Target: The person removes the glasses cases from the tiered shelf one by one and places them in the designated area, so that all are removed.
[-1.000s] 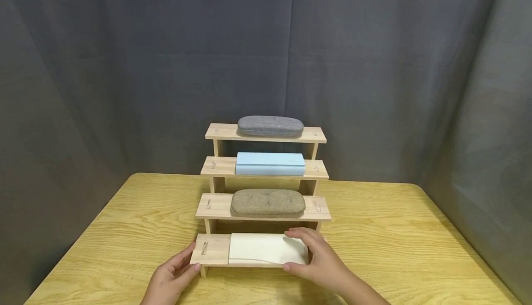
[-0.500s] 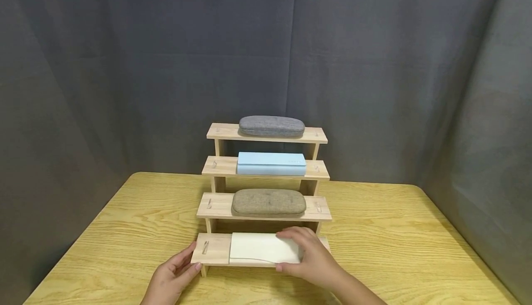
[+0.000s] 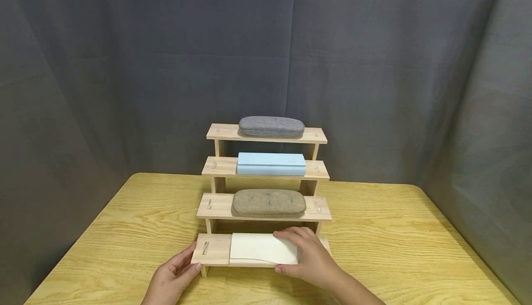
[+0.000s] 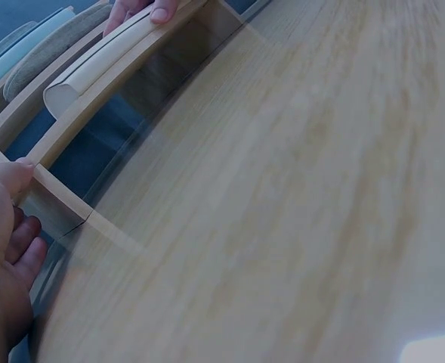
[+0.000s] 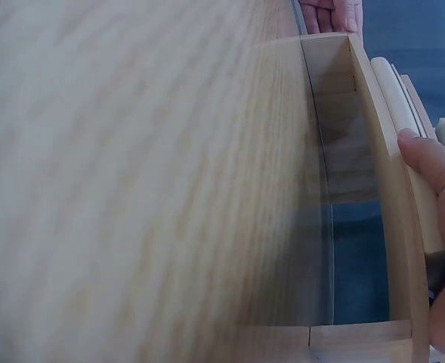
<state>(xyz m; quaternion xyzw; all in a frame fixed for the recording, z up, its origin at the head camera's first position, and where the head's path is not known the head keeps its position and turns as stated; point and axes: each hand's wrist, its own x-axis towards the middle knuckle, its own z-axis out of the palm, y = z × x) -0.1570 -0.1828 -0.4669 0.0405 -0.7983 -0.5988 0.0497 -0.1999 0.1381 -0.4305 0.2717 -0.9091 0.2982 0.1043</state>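
Eyeglass case in cream (image 3: 254, 247): flat on bottom shelf (image 3: 218, 250), near its middle | right hand (image 3: 311, 259): fingers and thumb gripping the case's right part, front edge to back | left hand (image 3: 171, 276): fingers and thumb pinching the shelf's left end | khaki case (image 3: 269, 202), light-blue case (image 3: 271, 164), grey case (image 3: 271, 126): ascending, one per higher tier | wooden stand (image 3: 221, 204): on table (image 3: 374, 231)

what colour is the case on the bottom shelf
The case is creamy white; the head view shows it best.

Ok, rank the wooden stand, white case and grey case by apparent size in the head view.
1. Wooden stand
2. White case, its right end hidden by the right hand
3. Grey case, farthest back
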